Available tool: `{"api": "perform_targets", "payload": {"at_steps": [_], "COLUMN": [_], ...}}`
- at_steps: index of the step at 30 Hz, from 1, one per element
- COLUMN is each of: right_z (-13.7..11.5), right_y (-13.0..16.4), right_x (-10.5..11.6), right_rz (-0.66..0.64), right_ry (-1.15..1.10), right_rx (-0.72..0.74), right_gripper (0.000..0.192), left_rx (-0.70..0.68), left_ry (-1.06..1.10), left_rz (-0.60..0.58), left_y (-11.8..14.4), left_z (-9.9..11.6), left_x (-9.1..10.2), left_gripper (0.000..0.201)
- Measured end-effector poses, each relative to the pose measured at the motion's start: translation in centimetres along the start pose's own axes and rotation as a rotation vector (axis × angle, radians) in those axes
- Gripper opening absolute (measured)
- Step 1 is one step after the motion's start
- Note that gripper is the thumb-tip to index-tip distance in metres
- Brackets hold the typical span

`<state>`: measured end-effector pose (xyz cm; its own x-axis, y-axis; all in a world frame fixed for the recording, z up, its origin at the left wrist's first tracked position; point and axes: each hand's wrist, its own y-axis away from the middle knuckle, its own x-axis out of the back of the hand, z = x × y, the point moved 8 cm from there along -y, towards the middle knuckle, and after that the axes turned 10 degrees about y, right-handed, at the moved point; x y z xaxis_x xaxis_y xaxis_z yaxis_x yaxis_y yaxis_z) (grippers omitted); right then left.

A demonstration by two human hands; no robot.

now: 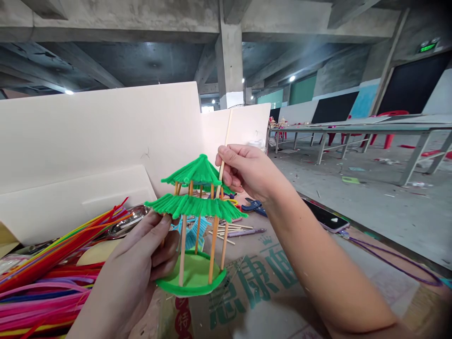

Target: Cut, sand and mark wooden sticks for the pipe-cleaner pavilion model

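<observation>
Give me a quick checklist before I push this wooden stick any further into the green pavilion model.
1. Left hand has the pavilion model by its near pillars and base edge: ok.
2. Right hand pinches the wooden stick near the upper roof: ok.
3. Stick stands roughly parallel to the pillars: ok.
4. Where the stick's lower end sits under the roof: cannot tell, the green roof hides it.
5. Model is level: not ok, it is lifted off the cardboard and tilted a little.
6. Spare sticks and pipe cleaners lie within reach: ok.
</observation>
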<state>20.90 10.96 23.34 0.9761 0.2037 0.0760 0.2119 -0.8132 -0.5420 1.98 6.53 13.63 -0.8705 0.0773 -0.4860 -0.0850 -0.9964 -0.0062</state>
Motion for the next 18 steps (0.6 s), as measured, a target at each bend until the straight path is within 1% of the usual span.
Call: {"api": "perform_targets", "payload": {"at_steps": [4,10,13,18], "right_z": [0.0,0.7,1.4,2.9], "right_y": [0.0,-0.4,-0.7,-1.1], "right_x": [-0.1,-0.1,-0.2,-0.4], "right_rz": [-0.011,-0.018,-0.027,-0.048], "right_ry": [0.012,-0.014,-0.048,-0.099], "right_rx": [0.002,-0.011,-0.022,-0.098], "right_gripper": [0.033,0.034,0.035,0.035], "left_rx": [-0.023,-0.057,-0.034,0.031], "left_ry": [-0.014,-0.05,-0.047,-0.018], "left_rz": [-0.002,-0.036,-0.047,-0.081], "left_y": [0.5,1.1,1.5,2.2], "left_z": [0.0,0.3,0.4,0.6], "left_x": [-0.3,-1.1,-1.4,-1.9], "left_gripper": [0.039,0.038,0.037,0.04]}}
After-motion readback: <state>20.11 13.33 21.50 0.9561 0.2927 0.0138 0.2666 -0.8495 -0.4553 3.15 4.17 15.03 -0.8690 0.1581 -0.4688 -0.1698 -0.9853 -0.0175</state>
